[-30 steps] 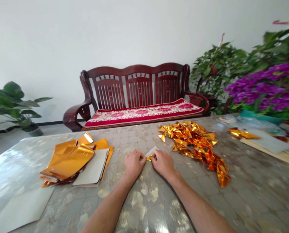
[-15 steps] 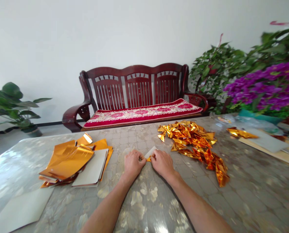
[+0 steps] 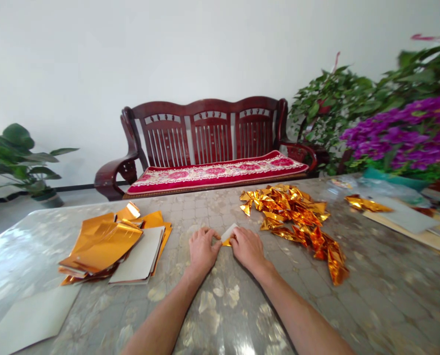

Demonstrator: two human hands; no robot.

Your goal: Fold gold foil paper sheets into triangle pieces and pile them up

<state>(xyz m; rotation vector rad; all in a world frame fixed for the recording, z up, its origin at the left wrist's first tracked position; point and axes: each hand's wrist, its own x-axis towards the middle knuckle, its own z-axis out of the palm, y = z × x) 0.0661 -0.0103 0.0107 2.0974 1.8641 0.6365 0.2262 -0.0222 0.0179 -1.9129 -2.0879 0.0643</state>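
A small piece of gold foil paper [image 3: 229,231] lies on the table between my hands, its white back up and a strip of gold showing at the near edge. My left hand [image 3: 204,248] has its fingers curled, with thumb and forefinger closed at the paper's left end. At the right end, my right hand [image 3: 248,247] pinches the paper and covers part of it. Beyond my right hand lies a pile of folded gold foil pieces [image 3: 292,207]. Left of my hands rests a stack of gold foil sheets [image 3: 105,244], some with the white side up [image 3: 138,256].
The patterned table [image 3: 220,305] holds a pale sheet [image 3: 31,318] at the near left. A grey flat board [image 3: 408,214], clear plastic [image 3: 390,190] and purple flowers [image 3: 405,133] are at the right. Behind the table stands a wooden bench [image 3: 208,133] with a red cover.
My left fingers have loosened and shifted slightly at the paper's left end. The right hand has barely moved, and the piles look the same.
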